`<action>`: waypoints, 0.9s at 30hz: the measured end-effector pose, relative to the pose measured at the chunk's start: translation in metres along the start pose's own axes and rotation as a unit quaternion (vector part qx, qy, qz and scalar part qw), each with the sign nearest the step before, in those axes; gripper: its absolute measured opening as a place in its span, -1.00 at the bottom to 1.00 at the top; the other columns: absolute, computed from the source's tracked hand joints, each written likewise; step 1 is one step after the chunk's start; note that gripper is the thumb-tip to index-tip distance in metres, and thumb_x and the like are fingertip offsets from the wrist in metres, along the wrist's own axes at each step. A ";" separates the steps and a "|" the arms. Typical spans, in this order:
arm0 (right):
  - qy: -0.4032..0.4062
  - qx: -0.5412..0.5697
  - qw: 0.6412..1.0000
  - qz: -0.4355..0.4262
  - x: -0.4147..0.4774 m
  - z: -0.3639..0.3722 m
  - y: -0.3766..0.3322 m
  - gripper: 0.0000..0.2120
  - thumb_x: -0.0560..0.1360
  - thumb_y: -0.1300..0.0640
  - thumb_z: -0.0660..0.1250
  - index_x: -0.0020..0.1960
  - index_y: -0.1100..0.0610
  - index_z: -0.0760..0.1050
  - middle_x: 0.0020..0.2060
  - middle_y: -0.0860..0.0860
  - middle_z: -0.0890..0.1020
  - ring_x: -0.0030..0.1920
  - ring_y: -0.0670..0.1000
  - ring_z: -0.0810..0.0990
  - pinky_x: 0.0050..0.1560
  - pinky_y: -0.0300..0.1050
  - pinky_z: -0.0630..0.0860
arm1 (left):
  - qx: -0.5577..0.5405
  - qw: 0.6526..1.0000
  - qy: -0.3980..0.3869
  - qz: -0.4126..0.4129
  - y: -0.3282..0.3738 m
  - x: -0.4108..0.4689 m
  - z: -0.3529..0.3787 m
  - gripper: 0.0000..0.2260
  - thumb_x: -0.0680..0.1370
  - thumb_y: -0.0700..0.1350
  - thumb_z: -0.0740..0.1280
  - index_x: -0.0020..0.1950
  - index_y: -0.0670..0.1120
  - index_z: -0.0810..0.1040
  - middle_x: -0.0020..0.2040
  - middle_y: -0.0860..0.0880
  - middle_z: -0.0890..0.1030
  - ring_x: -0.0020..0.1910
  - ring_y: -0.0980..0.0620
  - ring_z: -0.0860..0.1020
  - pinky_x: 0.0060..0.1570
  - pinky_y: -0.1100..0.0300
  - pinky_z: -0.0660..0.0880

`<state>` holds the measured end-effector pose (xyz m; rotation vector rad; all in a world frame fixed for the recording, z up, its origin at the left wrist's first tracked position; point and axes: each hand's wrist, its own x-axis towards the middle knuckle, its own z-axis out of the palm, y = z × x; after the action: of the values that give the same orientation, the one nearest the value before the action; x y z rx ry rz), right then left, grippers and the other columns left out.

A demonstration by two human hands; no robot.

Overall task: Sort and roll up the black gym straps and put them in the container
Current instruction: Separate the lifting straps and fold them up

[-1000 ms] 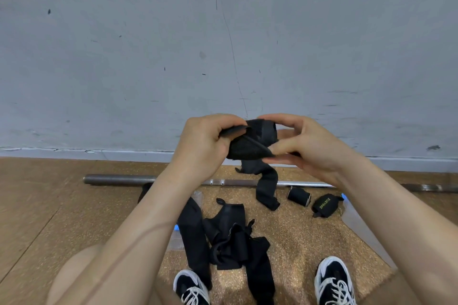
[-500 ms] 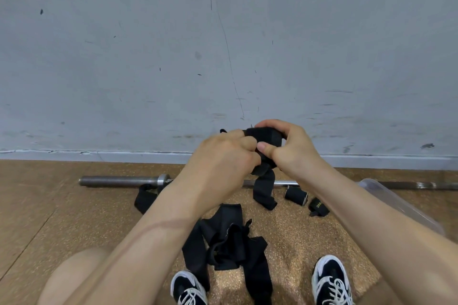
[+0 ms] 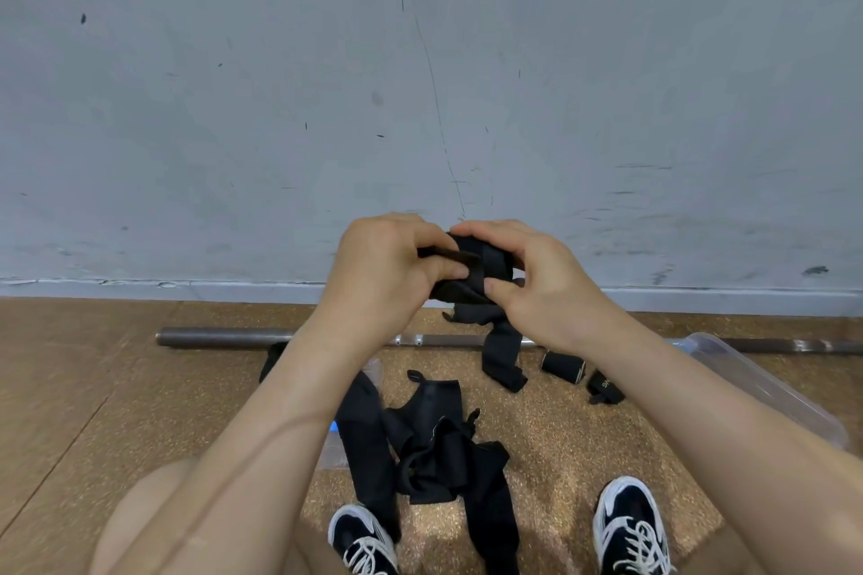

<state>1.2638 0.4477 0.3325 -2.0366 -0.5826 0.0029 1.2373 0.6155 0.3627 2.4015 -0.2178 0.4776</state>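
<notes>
A half-rolled black gym strap (image 3: pixel 471 280) is held up in front of the wall, its loose tail (image 3: pixel 502 355) hanging down to the floor. My left hand (image 3: pixel 387 271) grips the roll from the left, thumb pressed on it. My right hand (image 3: pixel 537 280) grips it from the right, fingers curled over the top. A tangled pile of loose black straps (image 3: pixel 429 448) lies on the floor between my feet. Two rolled straps (image 3: pixel 562 367) (image 3: pixel 604 385) lie to the right of the tail. The clear plastic container (image 3: pixel 766 388) sits at the right, partly hidden by my right forearm.
A steel barbell (image 3: pixel 224 337) lies along the foot of the grey wall. A clear lid with a blue clip (image 3: pixel 334 439) shows under my left forearm. My two sneakers (image 3: pixel 362 537) (image 3: pixel 630 523) stand on the cork floor.
The view has shifted slightly. My hands have turned the roll a little, and the thumbs now press on its near side. The tail still hangs down.
</notes>
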 end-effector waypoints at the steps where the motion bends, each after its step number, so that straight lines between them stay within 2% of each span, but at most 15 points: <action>1: -0.002 -0.001 1.000 0.003 0.000 0.000 0.000 -0.42 0.45 0.43 0.33 0.35 -0.05 0.51 0.22 -0.08 0.55 0.29 -0.06 0.49 0.43 -0.06 0.36 | -0.025 0.999 0.002 -0.028 0.000 0.000 0.000 -0.88 0.36 -0.16 0.57 -0.21 0.05 0.71 -0.27 0.12 0.65 -0.21 0.10 0.60 -0.08 0.07 0.55; 3: -0.002 0.004 1.000 0.009 0.000 -0.001 0.000 -0.41 0.45 0.42 0.34 0.36 -0.07 0.50 0.22 -0.07 0.54 0.29 -0.04 0.49 0.42 -0.03 0.37 | -0.062 0.996 0.003 -0.071 0.001 0.000 0.000 -0.79 0.34 -0.15 0.59 -0.29 0.15 0.64 -0.33 0.16 0.63 -0.27 0.19 0.59 -0.19 0.26 0.53; 6: -0.009 0.017 0.999 0.026 0.000 -0.001 0.000 -0.42 0.46 0.41 0.36 0.38 -0.03 0.50 0.20 -0.06 0.55 0.26 -0.03 0.51 0.39 -0.02 0.41 | -0.100 0.988 0.004 -0.119 0.000 0.003 -0.001 -0.80 0.33 -0.13 0.60 -0.31 0.10 0.62 -0.43 0.13 0.55 -0.42 0.23 0.50 -0.40 0.42 0.40; 8: -0.012 0.040 0.998 0.037 -0.001 -0.001 -0.002 -0.43 0.46 0.41 0.37 0.38 0.00 0.50 0.19 -0.04 0.56 0.24 -0.02 0.53 0.36 -0.04 0.44 | -0.127 0.983 0.010 -0.135 -0.001 0.004 0.000 -0.83 0.34 -0.14 0.60 -0.28 0.04 0.64 -0.40 0.06 0.55 -0.40 0.18 0.49 -0.36 0.35 0.44; 10: -0.006 0.060 0.997 0.040 -0.003 -0.003 -0.005 -0.45 0.44 0.42 0.38 0.33 -0.02 0.53 0.18 -0.03 0.56 0.21 -0.04 0.54 0.27 -0.16 0.48 | -0.163 0.974 0.013 -0.154 -0.003 0.005 0.003 -0.85 0.34 -0.15 0.60 -0.26 0.00 0.64 -0.33 -0.04 0.60 -0.32 0.05 0.54 -0.27 0.17 0.51; 12: 0.000 0.071 0.997 0.036 -0.005 -0.006 -0.009 -0.43 0.41 0.45 0.37 0.19 -0.15 0.57 0.14 -0.03 0.57 0.17 -0.06 0.56 0.13 -0.32 0.49 | -0.186 0.967 0.016 -0.173 -0.007 0.004 0.007 -0.83 0.35 -0.16 0.59 -0.24 0.01 0.62 -0.24 -0.03 0.58 -0.25 0.03 0.53 -0.23 0.15 0.49; 14: -0.001 0.083 0.996 0.032 -0.005 -0.007 -0.012 -0.38 0.36 0.47 0.35 0.01 -0.28 0.54 0.11 -0.03 0.59 0.13 -0.06 0.57 0.06 -0.34 0.52 | -0.224 0.954 0.000 -0.199 -0.010 0.003 0.009 -0.79 0.36 -0.20 0.58 -0.15 0.01 0.60 -0.09 0.02 0.58 -0.06 0.05 0.55 -0.09 0.18 0.47; 15: -0.004 0.093 0.995 0.031 -0.006 -0.008 -0.013 -0.36 0.35 0.48 0.35 -0.03 -0.30 0.53 0.09 -0.03 0.59 0.13 -0.06 0.57 0.06 -0.32 0.53 | -0.274 0.937 -0.024 -0.217 -0.013 0.003 0.009 -0.76 0.38 -0.22 0.56 -0.08 0.00 0.60 -0.01 0.00 0.60 0.03 0.02 0.56 -0.03 0.16 0.48; 17: -0.020 0.115 0.993 0.026 -0.008 -0.009 -0.015 -0.37 0.33 0.49 0.34 -0.02 -0.27 0.56 0.07 -0.04 0.60 0.11 -0.08 0.59 0.07 -0.27 0.56 | -0.384 0.881 -0.096 -0.259 -0.016 0.001 0.007 -0.68 0.37 -0.25 0.54 0.08 -0.03 0.62 0.06 -0.06 0.64 0.07 -0.06 0.60 0.00 0.06 0.55; 18: -0.033 0.124 0.991 0.025 -0.009 -0.010 -0.016 -0.40 0.33 0.48 0.34 0.00 -0.23 0.57 0.07 -0.05 0.60 0.10 -0.08 0.60 0.06 -0.26 0.57 | -0.416 0.859 -0.126 -0.271 -0.017 0.001 0.005 -0.66 0.35 -0.22 0.53 0.10 -0.05 0.65 0.06 -0.09 0.67 0.06 -0.10 0.62 0.02 -0.01 0.57; 19: -0.046 0.134 0.990 0.026 -0.008 -0.010 -0.015 -0.45 0.33 0.45 0.36 0.02 -0.20 0.59 0.06 -0.05 0.61 0.09 -0.07 0.61 0.06 -0.23 0.58 | -0.427 0.851 -0.142 -0.271 -0.017 0.000 0.004 -0.68 0.33 -0.20 0.51 0.07 -0.06 0.68 0.03 -0.12 0.68 0.04 -0.13 0.63 0.06 -0.07 0.56; 22: -0.049 0.180 0.982 0.041 -0.004 -0.007 -0.012 -0.66 0.31 0.11 0.49 0.05 -0.13 0.59 0.04 -0.10 0.64 0.07 -0.01 0.65 0.13 -0.07 0.58 | -0.429 0.857 -0.126 -0.257 -0.015 0.001 0.001 -0.71 0.27 -0.32 0.49 -0.06 -0.07 0.73 -0.05 -0.15 0.71 -0.02 -0.16 0.67 0.11 -0.08 0.56; 24: -0.026 0.164 0.985 0.053 -0.003 -0.004 -0.009 -0.61 0.36 -0.07 0.55 0.14 -0.09 0.54 0.09 -0.12 0.61 0.11 -0.03 0.64 0.19 0.01 0.57 | -0.423 0.866 -0.103 -0.246 -0.012 0.002 0.002 -0.70 0.32 -0.40 0.44 -0.03 -0.11 0.72 -0.04 -0.16 0.71 0.01 -0.18 0.67 0.10 -0.05 0.59; 27: -0.055 0.183 0.976 0.106 -0.003 -0.007 -0.010 -0.55 0.40 -0.06 0.50 0.24 -0.02 0.50 0.02 -0.10 0.62 0.02 -0.01 0.70 0.08 0.08 0.65 | -0.401 0.885 -0.073 -0.223 -0.009 0.002 0.003 -0.70 0.36 -0.44 0.41 -0.07 -0.10 0.72 -0.12 -0.13 0.71 -0.05 -0.12 0.67 -0.05 0.06 0.60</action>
<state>1.2590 0.4451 0.3441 -1.7355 -0.3963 0.3284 1.2429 0.6205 0.3563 1.5866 0.0748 -0.0293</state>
